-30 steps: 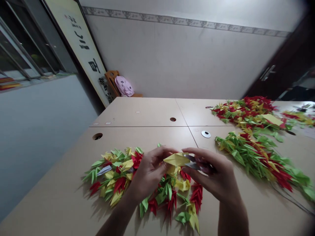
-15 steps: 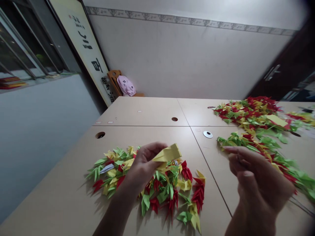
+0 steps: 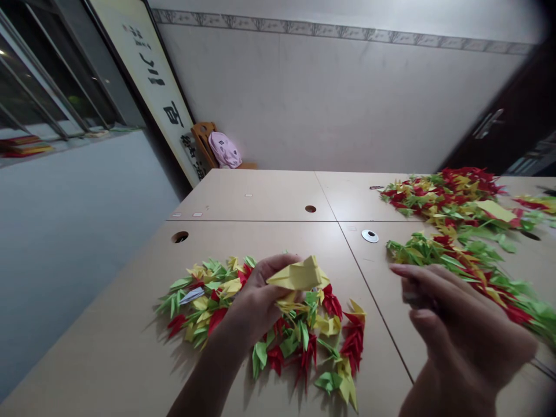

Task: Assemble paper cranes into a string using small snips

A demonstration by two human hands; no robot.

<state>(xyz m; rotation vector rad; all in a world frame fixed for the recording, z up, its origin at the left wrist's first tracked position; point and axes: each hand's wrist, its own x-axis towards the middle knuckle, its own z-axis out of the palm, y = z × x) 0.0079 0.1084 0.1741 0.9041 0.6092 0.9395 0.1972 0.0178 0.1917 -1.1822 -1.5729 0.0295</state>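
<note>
Yellow origami crane (image 3: 297, 276) is clamped by the left hand (image 3: 254, 307), multicoloured cranes (image 3: 204, 295) piled beneath; right hand (image 3: 464, 330) is held apart, grip undetermined

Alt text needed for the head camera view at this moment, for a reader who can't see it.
A person's left hand holds a yellow paper crane above a pile of red, green and yellow paper cranes on a beige table. The right hand is held apart from it, with its fingers curled, beside more cranes.
</note>
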